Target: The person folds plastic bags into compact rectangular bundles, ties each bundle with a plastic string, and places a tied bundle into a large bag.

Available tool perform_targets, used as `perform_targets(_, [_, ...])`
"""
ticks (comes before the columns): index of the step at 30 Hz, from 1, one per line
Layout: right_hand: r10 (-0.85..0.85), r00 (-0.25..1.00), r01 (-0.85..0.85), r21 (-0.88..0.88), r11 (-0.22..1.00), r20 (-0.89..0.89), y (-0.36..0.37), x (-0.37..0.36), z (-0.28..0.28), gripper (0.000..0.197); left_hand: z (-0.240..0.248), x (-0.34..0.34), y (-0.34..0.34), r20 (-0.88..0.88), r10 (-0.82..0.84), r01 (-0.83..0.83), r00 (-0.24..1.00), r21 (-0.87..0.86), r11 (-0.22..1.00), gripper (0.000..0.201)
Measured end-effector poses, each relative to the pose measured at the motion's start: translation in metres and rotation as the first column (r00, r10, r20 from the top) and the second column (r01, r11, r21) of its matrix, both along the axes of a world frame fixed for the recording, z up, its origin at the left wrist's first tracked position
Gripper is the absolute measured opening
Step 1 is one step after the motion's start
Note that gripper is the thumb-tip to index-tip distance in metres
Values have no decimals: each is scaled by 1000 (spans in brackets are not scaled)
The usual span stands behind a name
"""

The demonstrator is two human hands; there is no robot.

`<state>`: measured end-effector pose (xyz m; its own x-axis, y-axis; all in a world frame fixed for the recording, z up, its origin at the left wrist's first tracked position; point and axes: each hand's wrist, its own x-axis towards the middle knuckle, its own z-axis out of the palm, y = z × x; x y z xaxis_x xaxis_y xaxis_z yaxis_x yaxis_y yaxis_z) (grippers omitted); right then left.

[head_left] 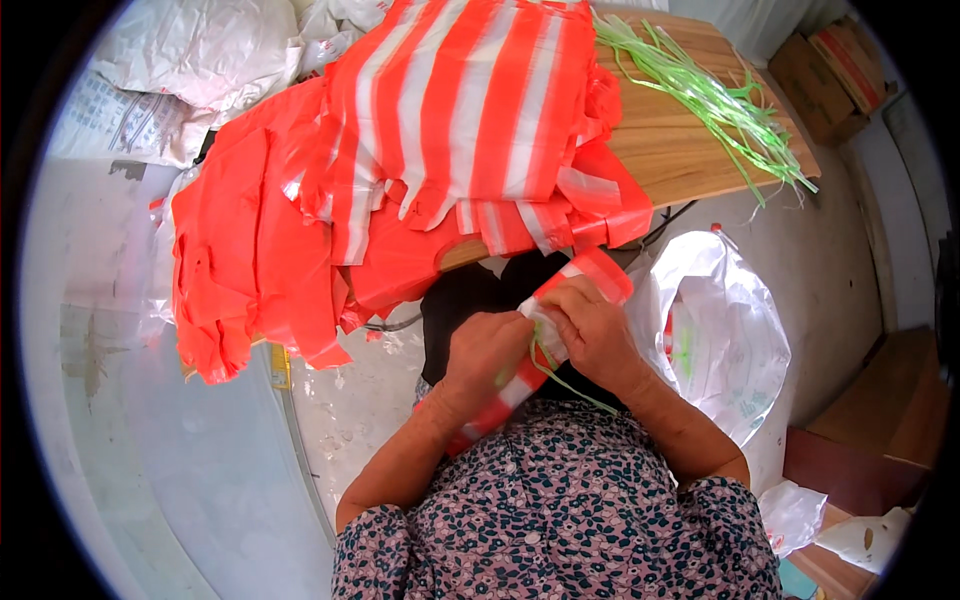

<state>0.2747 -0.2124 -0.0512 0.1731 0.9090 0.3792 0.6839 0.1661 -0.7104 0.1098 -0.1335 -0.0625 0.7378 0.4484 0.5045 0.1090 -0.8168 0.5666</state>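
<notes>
In my lap I hold a rolled bundle of red-and-white striped plastic bags (605, 268), slanting from lower left to upper right. My left hand (487, 362) is closed around its middle, with the lower end showing below the wrist. My right hand (597, 335) grips it closer to the upper end, fingertips pinched near my left thumb. A thin green plastic string (575, 388) crosses the bundle between the hands, and its loose tail hangs to the right. Which fingers hold the string is hidden.
Stacked red bags (240, 220) and striped bags (470, 90) cover much of the wooden table (670, 150) ahead. Green strings (720, 100) lie at its right end. An open white plastic sack (735, 340) stands at my right, cardboard boxes (830, 75) beyond. White sacks (200, 50) are heaped far left.
</notes>
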Motion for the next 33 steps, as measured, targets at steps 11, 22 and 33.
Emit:
perform_targets(11, [68, 982, -79, 54, 995, 174, -5, 0, 6, 21, -4, 2, -1, 44, 27, -28, 999, 19, 999, 26])
perform_targets(22, [225, 965, -241, -114, 964, -134, -4, 13, -8, 33, -2, 3, 0, 56, 3, -7, 998, 70, 997, 29])
perform_targets(33, [211, 947, -264, -214, 940, -243, -2, 21, -6, 21, -2, 3, -3, 52, 22, -25, 998, 72, 997, 28])
